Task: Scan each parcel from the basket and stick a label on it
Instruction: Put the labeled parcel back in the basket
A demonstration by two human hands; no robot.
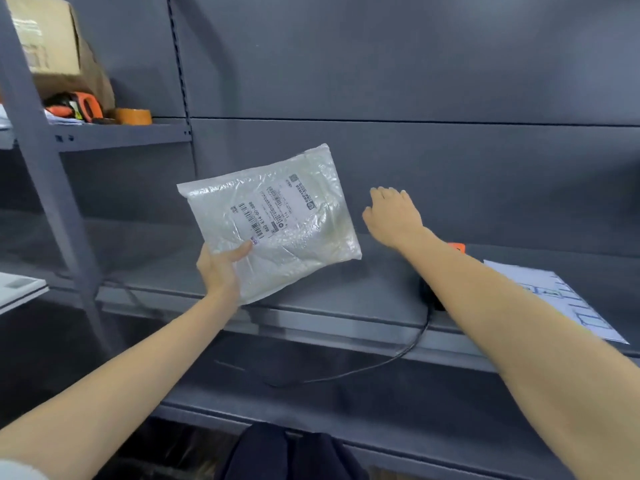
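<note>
The parcel [273, 220], a clear plastic bag with a white printed label [270, 206] on its front, is held tilted in the air above the grey shelf [346, 289]. The left hand [221, 268] grips its lower corner, thumb on the front. The right hand [393, 216] is beside the parcel, not touching it, fingers relaxed and holding nothing. A black cable [388, 362] hangs over the shelf edge, and a printed paper sheet [554, 296] lies at the right.
</note>
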